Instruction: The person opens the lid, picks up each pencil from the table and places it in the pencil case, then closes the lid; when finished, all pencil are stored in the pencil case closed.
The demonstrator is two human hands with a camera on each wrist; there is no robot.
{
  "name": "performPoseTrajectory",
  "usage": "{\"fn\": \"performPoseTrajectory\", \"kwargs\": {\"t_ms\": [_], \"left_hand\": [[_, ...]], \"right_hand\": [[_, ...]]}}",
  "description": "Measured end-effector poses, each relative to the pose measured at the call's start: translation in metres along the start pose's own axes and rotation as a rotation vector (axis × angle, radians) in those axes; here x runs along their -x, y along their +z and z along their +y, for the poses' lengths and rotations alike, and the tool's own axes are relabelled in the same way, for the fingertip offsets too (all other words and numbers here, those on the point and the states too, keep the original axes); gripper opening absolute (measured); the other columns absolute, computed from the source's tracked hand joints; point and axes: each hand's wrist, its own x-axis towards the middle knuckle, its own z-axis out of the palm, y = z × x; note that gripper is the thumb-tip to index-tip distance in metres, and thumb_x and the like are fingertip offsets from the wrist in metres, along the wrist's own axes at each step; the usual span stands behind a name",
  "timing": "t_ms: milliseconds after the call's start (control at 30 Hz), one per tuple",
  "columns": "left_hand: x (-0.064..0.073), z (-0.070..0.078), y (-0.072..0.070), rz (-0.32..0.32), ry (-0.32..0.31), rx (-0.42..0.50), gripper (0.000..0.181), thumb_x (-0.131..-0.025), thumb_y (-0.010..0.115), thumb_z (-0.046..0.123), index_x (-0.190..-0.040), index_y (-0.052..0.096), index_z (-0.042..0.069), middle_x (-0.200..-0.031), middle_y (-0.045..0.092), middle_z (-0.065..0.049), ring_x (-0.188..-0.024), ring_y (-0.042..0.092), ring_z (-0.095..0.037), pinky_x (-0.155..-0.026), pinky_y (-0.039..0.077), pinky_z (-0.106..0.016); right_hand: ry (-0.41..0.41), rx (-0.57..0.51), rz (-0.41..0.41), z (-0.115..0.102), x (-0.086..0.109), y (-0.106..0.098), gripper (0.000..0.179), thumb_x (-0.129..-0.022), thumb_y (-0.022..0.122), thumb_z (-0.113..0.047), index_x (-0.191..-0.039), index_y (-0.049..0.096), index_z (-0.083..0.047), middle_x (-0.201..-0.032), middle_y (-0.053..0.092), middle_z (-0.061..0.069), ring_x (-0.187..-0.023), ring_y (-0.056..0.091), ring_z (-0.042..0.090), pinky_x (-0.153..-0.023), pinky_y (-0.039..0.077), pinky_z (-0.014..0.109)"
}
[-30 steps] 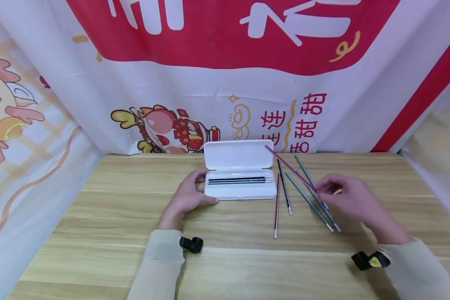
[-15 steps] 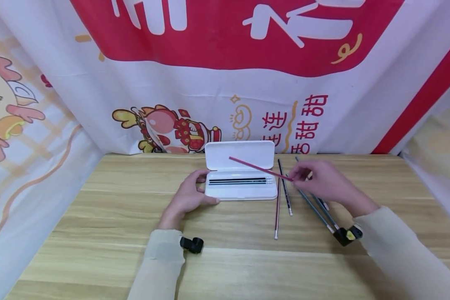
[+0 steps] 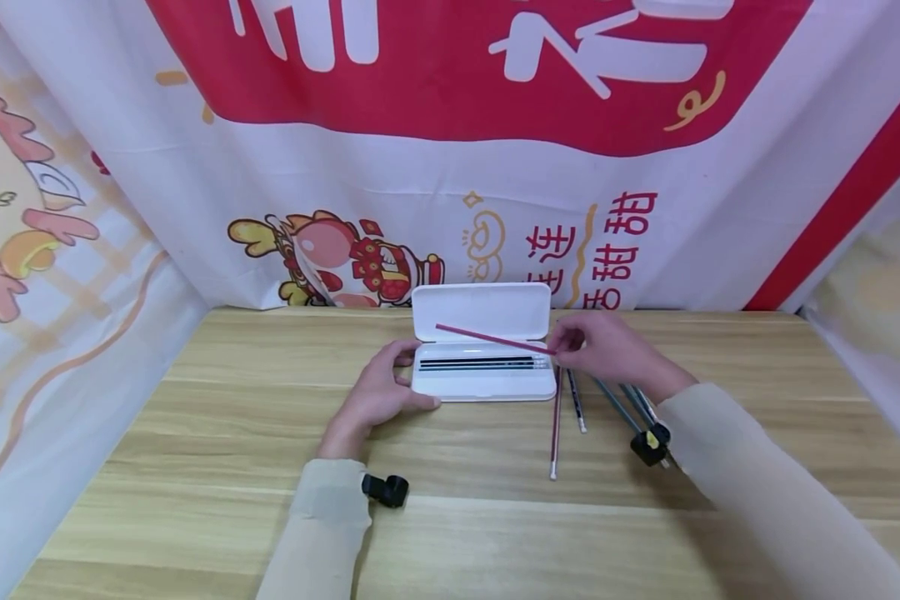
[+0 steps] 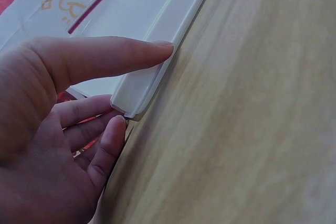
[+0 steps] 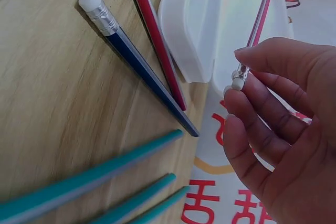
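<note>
A white pencil case [image 3: 487, 387] lies with its lid [image 3: 487, 304] raised, several dark pencils [image 3: 476, 364] side by side inside. My left hand [image 3: 378, 387] holds its left end, thumb along the front edge and fingers around the corner, as the left wrist view shows. At the case's right end, my right hand [image 3: 603, 346] pinches a red pencil [image 3: 487, 337] by its eraser end between thumb and fingertips. That pencil slants over the case, point to the left, overlapping the lid's lower part in the head view.
Right of the case lie another red pencil [image 3: 555, 433], a dark blue pencil [image 5: 136, 66] and several green pencils [image 5: 94, 177], partly under the right forearm in the head view. A printed cloth [image 3: 330, 175] hangs behind the table [image 3: 495, 542].
My right hand has carried the red pencil leftward from above the loose pencils to the case, and the pencil has swung nearer level. My left hand stays on the case.
</note>
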Motion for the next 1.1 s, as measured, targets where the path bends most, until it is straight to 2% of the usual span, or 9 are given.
{"fn": "performPoseTrajectory", "kwargs": {"t_ms": [233, 467, 800, 1100], "left_hand": [[0.000, 0.000, 0.001, 0.005, 0.014, 0.008, 0.094, -0.072, 0.097, 0.004, -0.155, 0.053, 0.014, -0.148, 0.060, -0.016, -0.117, 0.064, -0.032, -0.100, 0.058, -0.044], [-0.001, -0.001, 0.002, 0.007, 0.011, 0.006, 0.095, -0.072, 0.097, 0.003, -0.155, 0.053, 0.014, -0.149, 0.059, -0.015, -0.116, 0.064, -0.031, -0.097, 0.058, -0.041], [-0.001, -0.001, 0.001, 0.009, 0.003, -0.005, 0.095, -0.073, 0.097, 0.005, -0.156, 0.052, 0.015, -0.151, 0.059, -0.013, -0.115, 0.065, -0.031, -0.098, 0.058, -0.041], [-0.002, -0.002, 0.001, 0.005, 0.005, 0.003, 0.095, -0.073, 0.097, 0.004, -0.156, 0.053, 0.015, -0.149, 0.059, -0.014, -0.113, 0.065, -0.031, -0.097, 0.059, -0.041]], "right_hand": [[0.012, 0.004, -0.001, 0.002, -0.012, 0.009, 0.014, -0.096, 0.074, -0.002, -0.105, 0.077, -0.012, -0.101, 0.074, 0.005, -0.095, 0.064, 0.021, -0.085, 0.055, 0.037], [0.044, 0.008, 0.025, 0.004, -0.020, 0.019, 0.013, -0.098, 0.073, -0.003, -0.106, 0.078, -0.011, -0.101, 0.073, 0.006, -0.094, 0.063, 0.022, -0.084, 0.054, 0.037], [0.060, -0.085, 0.074, 0.015, -0.023, 0.029, 0.012, -0.099, 0.075, -0.004, -0.108, 0.080, -0.009, -0.104, 0.074, 0.009, -0.096, 0.065, 0.024, -0.087, 0.055, 0.037], [0.205, -0.253, 0.114, 0.025, -0.020, 0.034, 0.019, -0.098, 0.078, -0.012, -0.117, 0.077, -0.011, -0.113, 0.075, 0.010, -0.104, 0.067, 0.024, -0.091, 0.056, 0.035]]}}
